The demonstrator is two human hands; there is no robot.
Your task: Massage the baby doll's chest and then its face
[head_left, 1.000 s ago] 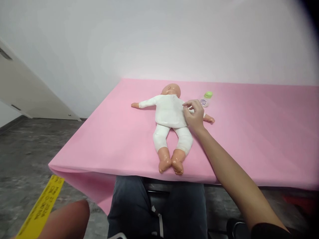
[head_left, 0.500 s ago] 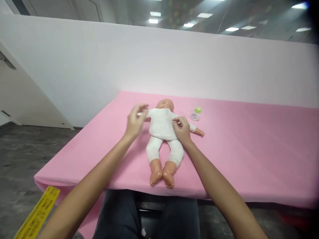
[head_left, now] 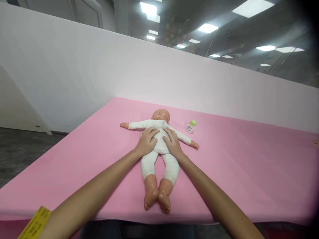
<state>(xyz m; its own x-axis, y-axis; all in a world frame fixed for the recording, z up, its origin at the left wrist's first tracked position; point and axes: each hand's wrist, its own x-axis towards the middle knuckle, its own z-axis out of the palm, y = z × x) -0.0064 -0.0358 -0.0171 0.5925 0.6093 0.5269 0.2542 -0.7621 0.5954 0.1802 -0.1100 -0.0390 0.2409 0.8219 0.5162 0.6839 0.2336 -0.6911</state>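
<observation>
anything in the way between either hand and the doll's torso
Nothing visible: the left hand and right hand both rest directly on the sides of the doll's white torso. The green-capped bottle is off to the right, beyond the doll's outstretched arm.

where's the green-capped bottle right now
In the head view, the green-capped bottle is on the pink cloth, right of the doll's head.

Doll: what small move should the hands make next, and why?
Perhaps a light, even stroke outward over the doll, left hand and right hand together: both rest on it, one toward each side, with a gap of white cloth between them. Neither holds the bottle, so both seem free to do it.
</observation>
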